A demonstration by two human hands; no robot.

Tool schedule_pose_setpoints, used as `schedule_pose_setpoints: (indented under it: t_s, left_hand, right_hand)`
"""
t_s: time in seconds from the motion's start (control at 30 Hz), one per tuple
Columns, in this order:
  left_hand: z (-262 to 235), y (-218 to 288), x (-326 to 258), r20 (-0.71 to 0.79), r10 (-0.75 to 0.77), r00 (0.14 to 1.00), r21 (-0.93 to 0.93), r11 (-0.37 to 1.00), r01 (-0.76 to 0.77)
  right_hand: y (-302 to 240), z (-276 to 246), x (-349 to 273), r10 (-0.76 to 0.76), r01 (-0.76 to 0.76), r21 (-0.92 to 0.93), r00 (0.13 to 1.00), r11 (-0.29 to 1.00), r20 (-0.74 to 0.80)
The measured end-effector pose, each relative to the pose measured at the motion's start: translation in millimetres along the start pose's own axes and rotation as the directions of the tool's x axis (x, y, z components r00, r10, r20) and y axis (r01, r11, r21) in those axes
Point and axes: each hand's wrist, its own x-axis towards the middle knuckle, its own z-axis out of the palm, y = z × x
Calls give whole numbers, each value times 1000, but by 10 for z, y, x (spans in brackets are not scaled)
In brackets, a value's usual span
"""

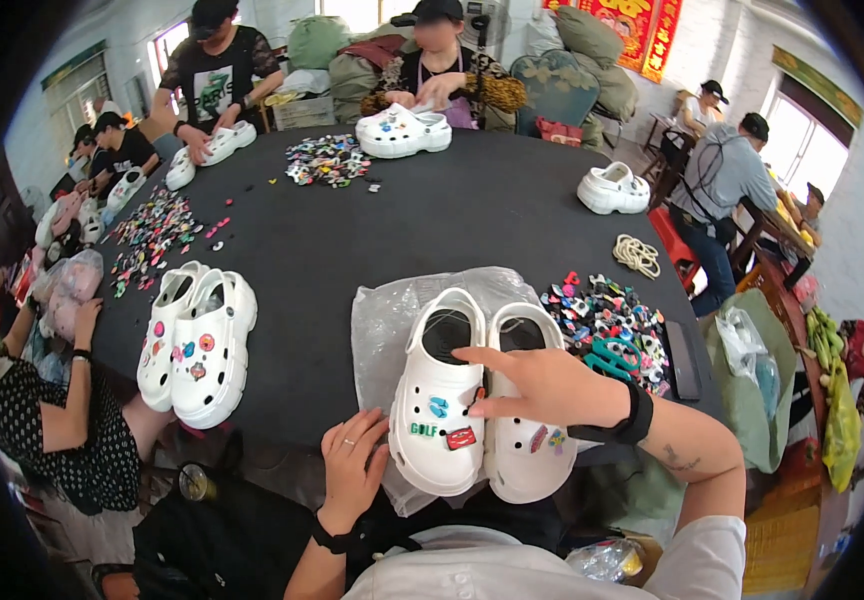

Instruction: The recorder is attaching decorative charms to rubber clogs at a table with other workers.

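A pair of white clogs stands on a clear plastic bag (377,345) at the table's near edge. The left clog (437,460) carries several charms, among them a blue flip-flop charm (438,407) and a red car charm (461,437). Fewer charms sit on the right clog (524,480). My right hand (542,388) lies across both shoes. Its index finger stretches over the left clog's opening, and the thumb, apart from it, touches beside a small dark-and-orange charm (477,396). Beside the left clog rests my left hand (354,465), fingers extended, holding nothing; its fingertips reach the shoe's side.
Right of the clogs are a charm pile (607,315), teal-handled scissors (612,357), a dark phone-like slab (682,360) and coiled cord (636,256). Another decorated clog pair (212,375) stands left. Co-workers handle white clogs (404,135) across the black table (292,250).
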Motion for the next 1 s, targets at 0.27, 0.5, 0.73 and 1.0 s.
schedule_pose_setpoints:
  t_s: [0.27,0.5,0.73,1.0]
  left_hand:
    - [8,47,34,-105,23,994,-17,1000,-25]
    - [-358,-485,66,-511,-456,728,-380,880,285]
    - [-993,-733,46,-426,-605,673,-905,271,-329]
    - [-971,441,395,-180,-475,861,-979,2,-204]
  right_hand:
    - [73,-19,-123,78,-68,329,997,942,-16]
    - [-27,-178,-383,169,-167,342,985,925,25]
    - [24,-34,-165,182,-169,262,983,950,-24]
    - [-286,39,-152,-264,105,-344,850,933,-455]
